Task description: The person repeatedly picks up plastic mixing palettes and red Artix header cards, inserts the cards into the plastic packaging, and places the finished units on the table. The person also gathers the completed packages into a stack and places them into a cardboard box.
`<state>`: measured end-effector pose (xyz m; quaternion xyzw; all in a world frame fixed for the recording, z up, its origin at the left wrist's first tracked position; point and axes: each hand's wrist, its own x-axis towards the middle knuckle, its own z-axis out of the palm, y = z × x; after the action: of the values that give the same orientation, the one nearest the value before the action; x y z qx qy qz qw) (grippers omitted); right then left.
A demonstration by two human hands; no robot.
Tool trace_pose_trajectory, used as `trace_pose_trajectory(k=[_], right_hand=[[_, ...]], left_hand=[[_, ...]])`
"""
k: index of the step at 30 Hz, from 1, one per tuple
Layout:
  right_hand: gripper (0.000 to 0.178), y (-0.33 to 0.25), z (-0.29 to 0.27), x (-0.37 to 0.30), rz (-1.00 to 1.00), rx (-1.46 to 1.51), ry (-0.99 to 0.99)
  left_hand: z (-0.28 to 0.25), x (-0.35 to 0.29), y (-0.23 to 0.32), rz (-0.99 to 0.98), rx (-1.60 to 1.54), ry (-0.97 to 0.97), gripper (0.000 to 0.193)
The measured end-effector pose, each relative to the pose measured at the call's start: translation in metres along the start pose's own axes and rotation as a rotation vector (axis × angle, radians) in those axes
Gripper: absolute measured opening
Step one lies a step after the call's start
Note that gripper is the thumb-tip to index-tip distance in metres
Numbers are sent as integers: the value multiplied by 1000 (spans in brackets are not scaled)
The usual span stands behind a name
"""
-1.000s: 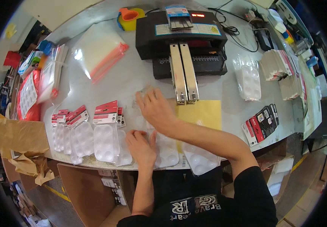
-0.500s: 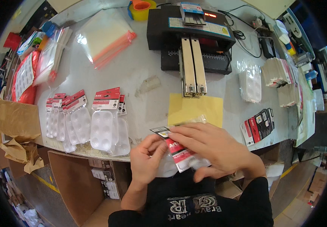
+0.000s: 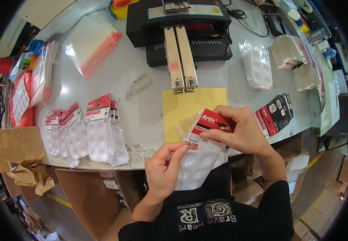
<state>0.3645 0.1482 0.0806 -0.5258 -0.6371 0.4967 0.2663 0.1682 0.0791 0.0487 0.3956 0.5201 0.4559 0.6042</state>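
Note:
In front of my body is a white plastic paint palette (image 3: pixel 196 164) with round wells, in a clear plastic bag (image 3: pixel 189 122). My left hand (image 3: pixel 164 168) is closed, thumb and fingers pinching the bag at the palette's upper left edge. A red and white header card (image 3: pixel 210 119) lies over the bag's upper part. My right hand (image 3: pixel 242 130) is closed on this card, with its thumb across the front and its fingers behind. A yellow sheet (image 3: pixel 174 102) lies on the table just beyond my hands.
A black sealing machine (image 3: pixel 174 40) with two metal rails stands beyond the sheet. At left lie finished carded palettes (image 3: pixel 98 134) and clear bags (image 3: pixel 91 46). Rightward are bagged palettes (image 3: pixel 258 66), fanned header cards (image 3: pixel 273 115) and card stacks (image 3: pixel 288 50). Cardboard boxes (image 3: pixel 85 197) stand below the table edge.
The header card has turned and risen to the right, with its red front now facing up. My right hand has shifted from covering it to gripping its right side. More of the palette shows.

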Motion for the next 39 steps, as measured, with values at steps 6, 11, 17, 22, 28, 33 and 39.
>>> trace_pose_trajectory(k=[6,11,17,22,28,33,39], right_hand=[[30,4,2,4,-85,-70,-43],[31,4,-7,13,-270,-249,-116],[31,6,-4,17,-298,-233,-86],[33,15,-8,17,-200,-164,142],[16,37,0,-2,280,389,-98],[17,56,10,-9,332,478,-86],[15,51,16,-12,264,519,-61]], left_hand=[[2,6,-8,-25,167,19,14],[-1,12,-10,-110,43,-33,14],[1,16,-9,-128,-78,-40,15],[-1,17,-16,29,12,128,15],[-9,29,-35,88,-104,343,18],[-13,34,-47,67,-47,340,20],[-15,30,-41,61,59,300,20]])
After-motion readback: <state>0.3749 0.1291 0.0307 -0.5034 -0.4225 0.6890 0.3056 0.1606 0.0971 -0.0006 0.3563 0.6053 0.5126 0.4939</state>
